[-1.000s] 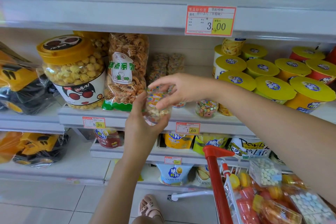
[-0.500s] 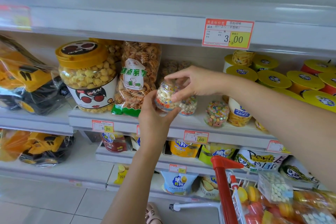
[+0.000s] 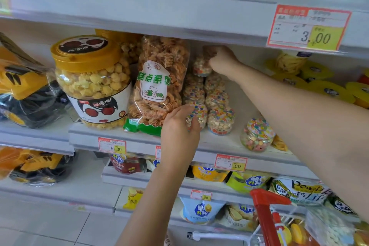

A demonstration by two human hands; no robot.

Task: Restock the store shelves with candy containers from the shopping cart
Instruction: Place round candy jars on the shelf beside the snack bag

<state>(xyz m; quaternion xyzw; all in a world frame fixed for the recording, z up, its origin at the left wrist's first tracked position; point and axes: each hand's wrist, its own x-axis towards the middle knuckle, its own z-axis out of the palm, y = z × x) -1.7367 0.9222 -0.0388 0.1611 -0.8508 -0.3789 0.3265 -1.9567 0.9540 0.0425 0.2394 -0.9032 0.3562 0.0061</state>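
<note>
1. Right hand (image 3: 222, 62) reaches deep into the middle shelf (image 3: 139, 140). Its fingers are clenched on a candy jar (image 3: 200, 67).
2. That jar sits high at the back, over the far end of the jar rows. It's blurred there, so I can't tell if it rests on them.
3. Left hand (image 3: 179, 126) is at the shelf front, fingers (image 3: 182, 109) wrapped round the front jar (image 3: 197, 116) of the left row. That jar stands on the shelf.
4. Two jar rows (image 3: 216, 98) run front to back, side by side and touching, just right of the snack bag (image 3: 159, 86).
5. Popcorn tub (image 3: 91, 80) stands upright to the left of the bag, against it.
6. Lone jar (image 3: 257, 136) stands apart to the right, near the shelf edge, under the right forearm.
7. Cart (image 3: 265, 205) is at bottom right, with a red handle and more containers inside.
</note>
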